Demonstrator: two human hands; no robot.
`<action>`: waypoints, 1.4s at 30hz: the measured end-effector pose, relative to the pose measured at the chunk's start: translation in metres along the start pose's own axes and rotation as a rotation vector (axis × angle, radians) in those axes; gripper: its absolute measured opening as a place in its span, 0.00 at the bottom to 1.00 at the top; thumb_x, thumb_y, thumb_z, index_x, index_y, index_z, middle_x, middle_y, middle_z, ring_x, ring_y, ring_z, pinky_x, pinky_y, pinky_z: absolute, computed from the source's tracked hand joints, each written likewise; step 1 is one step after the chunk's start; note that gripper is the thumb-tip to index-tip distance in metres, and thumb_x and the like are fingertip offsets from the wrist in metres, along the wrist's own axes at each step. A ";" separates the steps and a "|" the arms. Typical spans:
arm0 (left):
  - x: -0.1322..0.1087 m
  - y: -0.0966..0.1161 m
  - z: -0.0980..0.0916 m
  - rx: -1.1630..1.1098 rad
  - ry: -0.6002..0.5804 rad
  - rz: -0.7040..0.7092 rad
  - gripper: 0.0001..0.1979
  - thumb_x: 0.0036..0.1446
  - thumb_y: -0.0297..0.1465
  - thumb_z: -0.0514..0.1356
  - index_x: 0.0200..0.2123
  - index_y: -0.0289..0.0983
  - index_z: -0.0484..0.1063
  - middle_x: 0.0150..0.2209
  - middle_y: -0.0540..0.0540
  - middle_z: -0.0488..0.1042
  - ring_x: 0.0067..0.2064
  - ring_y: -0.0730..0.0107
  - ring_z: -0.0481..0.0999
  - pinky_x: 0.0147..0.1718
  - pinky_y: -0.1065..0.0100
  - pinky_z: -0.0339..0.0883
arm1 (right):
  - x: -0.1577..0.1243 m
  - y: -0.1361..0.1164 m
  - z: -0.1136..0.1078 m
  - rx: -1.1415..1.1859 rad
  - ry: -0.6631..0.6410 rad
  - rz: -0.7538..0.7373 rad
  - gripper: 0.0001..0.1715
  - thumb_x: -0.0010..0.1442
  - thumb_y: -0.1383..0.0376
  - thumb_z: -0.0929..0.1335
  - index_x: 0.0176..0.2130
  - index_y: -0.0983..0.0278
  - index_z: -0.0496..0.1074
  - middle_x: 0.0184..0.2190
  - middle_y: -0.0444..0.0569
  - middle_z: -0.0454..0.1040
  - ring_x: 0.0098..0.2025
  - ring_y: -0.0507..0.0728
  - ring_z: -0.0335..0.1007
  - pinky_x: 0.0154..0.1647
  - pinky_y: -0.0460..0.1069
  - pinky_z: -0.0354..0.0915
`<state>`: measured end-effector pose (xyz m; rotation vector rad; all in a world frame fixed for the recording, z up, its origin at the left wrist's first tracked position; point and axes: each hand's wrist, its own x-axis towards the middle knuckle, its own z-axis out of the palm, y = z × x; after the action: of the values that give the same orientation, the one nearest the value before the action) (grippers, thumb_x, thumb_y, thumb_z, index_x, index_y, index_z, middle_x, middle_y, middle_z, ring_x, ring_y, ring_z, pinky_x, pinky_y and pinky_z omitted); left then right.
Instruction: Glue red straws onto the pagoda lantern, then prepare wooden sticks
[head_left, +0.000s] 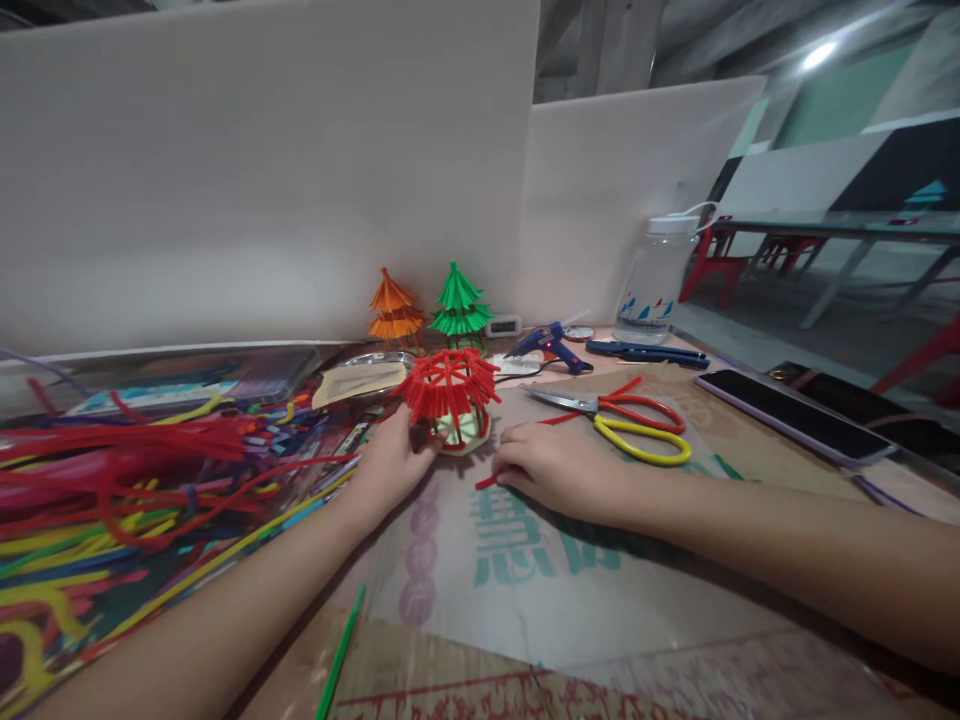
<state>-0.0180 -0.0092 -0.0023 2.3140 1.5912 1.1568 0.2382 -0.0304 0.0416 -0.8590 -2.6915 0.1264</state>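
Note:
A small red pavilion model (pixel 450 385), built from pipe cleaners with a pale floor, stands on a plastic sheet (pixel 465 610) in front of me. My left hand (pixel 397 450) grips its left side near the base, with the thumb at the lower edge. Just right of the model, my right hand (pixel 540 465) rests low over the sheet with curled fingers. A short red pipe cleaner (pixel 487 483) sticks out from under those fingertips. Scissors (pixel 562 400) with red and yellow handles lie beyond my right hand, beside another red pipe cleaner (pixel 630 387).
Orange (pixel 394 305) and green (pixel 457 300) tiered models stand behind. A blue glue gun (pixel 555 347), dark pliers-like tool (pixel 649 355), water bottle (pixel 649 285) and phone (pixel 795 415) lie right. Many coloured pipe cleaners (pixel 135 470) cover the left. A green one (pixel 341 655) lies in front.

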 end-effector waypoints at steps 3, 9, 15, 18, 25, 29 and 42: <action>0.000 -0.001 0.001 0.005 0.001 0.000 0.14 0.61 0.38 0.61 0.49 0.40 0.69 0.43 0.41 0.81 0.46 0.54 0.82 0.47 0.56 0.74 | -0.001 -0.001 0.005 0.007 0.064 -0.038 0.09 0.65 0.71 0.67 0.35 0.65 0.77 0.34 0.51 0.79 0.36 0.56 0.75 0.38 0.50 0.68; 0.000 0.002 -0.002 0.020 -0.006 0.016 0.19 0.61 0.37 0.61 0.53 0.38 0.69 0.50 0.37 0.80 0.52 0.50 0.80 0.52 0.52 0.72 | -0.002 -0.019 -0.013 0.619 0.347 0.133 0.02 0.63 0.66 0.65 0.39 0.61 0.68 0.32 0.47 0.80 0.34 0.53 0.79 0.35 0.47 0.71; 0.001 0.006 -0.004 0.052 -0.021 0.036 0.21 0.60 0.35 0.61 0.55 0.38 0.68 0.55 0.37 0.77 0.58 0.47 0.76 0.57 0.48 0.69 | 0.005 -0.026 -0.013 1.015 0.502 0.294 0.07 0.62 0.62 0.67 0.38 0.60 0.63 0.36 0.49 0.82 0.41 0.57 0.83 0.38 0.49 0.76; 0.000 0.007 -0.005 0.062 -0.021 0.025 0.21 0.59 0.35 0.61 0.55 0.38 0.68 0.55 0.36 0.77 0.58 0.46 0.76 0.58 0.47 0.68 | 0.000 -0.023 -0.006 1.028 0.459 0.319 0.06 0.63 0.62 0.67 0.39 0.60 0.64 0.35 0.48 0.82 0.40 0.56 0.84 0.41 0.51 0.78; 0.000 0.008 -0.006 0.065 -0.036 0.032 0.20 0.62 0.36 0.60 0.56 0.39 0.68 0.53 0.38 0.78 0.56 0.48 0.77 0.55 0.50 0.70 | -0.002 -0.016 -0.004 1.023 0.449 0.277 0.18 0.65 0.61 0.67 0.54 0.61 0.69 0.41 0.51 0.83 0.47 0.59 0.83 0.48 0.56 0.79; 0.000 0.006 -0.006 0.073 -0.034 0.053 0.19 0.62 0.36 0.60 0.55 0.39 0.68 0.52 0.38 0.78 0.56 0.50 0.77 0.55 0.50 0.70 | -0.001 -0.015 -0.007 0.998 0.443 0.294 0.09 0.65 0.58 0.68 0.42 0.61 0.72 0.40 0.51 0.83 0.43 0.57 0.83 0.47 0.55 0.78; -0.002 0.009 -0.007 0.150 -0.020 0.135 0.15 0.61 0.35 0.60 0.49 0.38 0.72 0.48 0.38 0.79 0.52 0.48 0.78 0.52 0.50 0.71 | -0.004 -0.009 -0.015 0.339 0.516 0.174 0.10 0.63 0.61 0.66 0.30 0.62 0.67 0.22 0.42 0.70 0.22 0.49 0.62 0.25 0.45 0.56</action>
<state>-0.0162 -0.0171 0.0059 2.5543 1.5879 1.0700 0.2416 -0.0404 0.0561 -0.8731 -2.0422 0.3388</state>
